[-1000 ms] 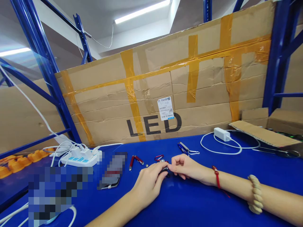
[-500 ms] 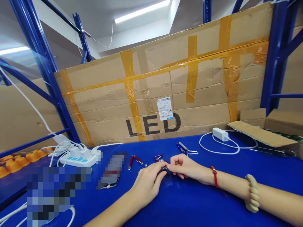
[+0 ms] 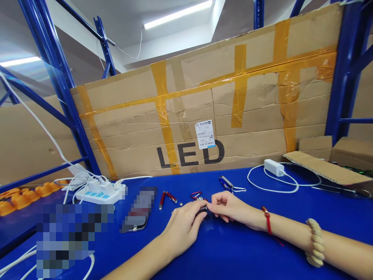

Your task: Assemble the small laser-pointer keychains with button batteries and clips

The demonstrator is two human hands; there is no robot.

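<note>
My left hand (image 3: 182, 225) and my right hand (image 3: 230, 207) meet at the middle of the blue table (image 3: 233, 252). Both pinch one small black object (image 3: 202, 211), mostly hidden by the fingers. A red clip (image 3: 196, 194) and a tiny metal piece lie just behind the hands. Two short red cylinders (image 3: 167, 198) rest to the left of them. A blue pen-shaped light with a wire ring (image 3: 230, 184) lies further back on the right. My right wrist wears a red string and a beaded bracelet.
A taped cardboard sheet marked LED (image 3: 204, 116) stands behind the table. A white power strip with plugs (image 3: 100, 192) and a phone (image 3: 135, 223) lie on the left. At right sit a white charger with cable (image 3: 274, 167) and an open carton (image 3: 329, 167). Blue rack posts frame both sides.
Nothing but a slight shift of the view; both hands stay pinched together on the small black object in the same spot.
</note>
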